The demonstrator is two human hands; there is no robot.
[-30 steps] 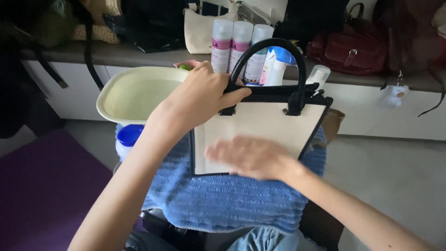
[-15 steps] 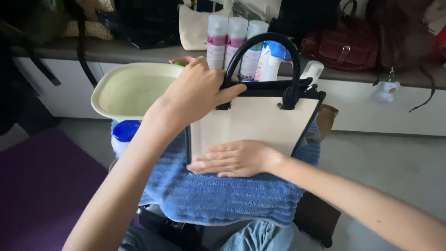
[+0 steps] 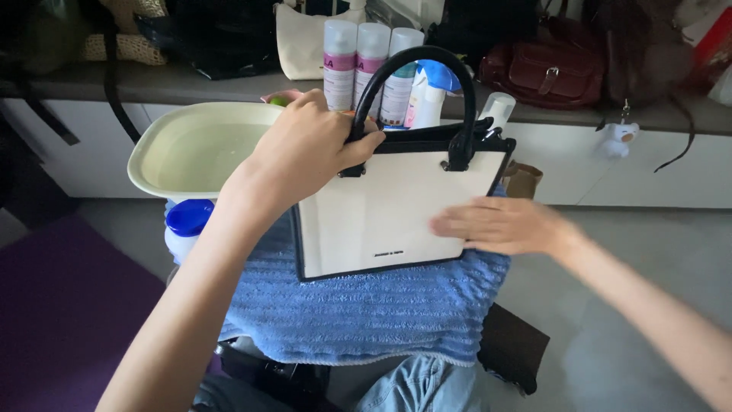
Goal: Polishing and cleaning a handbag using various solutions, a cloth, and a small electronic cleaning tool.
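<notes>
A cream handbag (image 3: 389, 210) with black trim and a black arched handle (image 3: 415, 65) stands upright on a blue towel (image 3: 358, 313) spread over my lap. My left hand (image 3: 305, 149) grips the bag's top edge at the left base of the handle. Flat against the bag's lower right front lies my right hand (image 3: 499, 225), fingers together and pointing left, nothing held in it.
A pale yellow basin (image 3: 194, 149) with water sits to the left, a blue-capped white bottle (image 3: 183, 229) below it. Spray cans and bottles (image 3: 374, 61) stand behind the bag on a counter, with a dark red bag (image 3: 549, 72) and other bags. A purple mat (image 3: 61, 305) lies left.
My right hand has slid across the bag's front from the lower middle to the lower right. The left hand keeps its grip at the top.
</notes>
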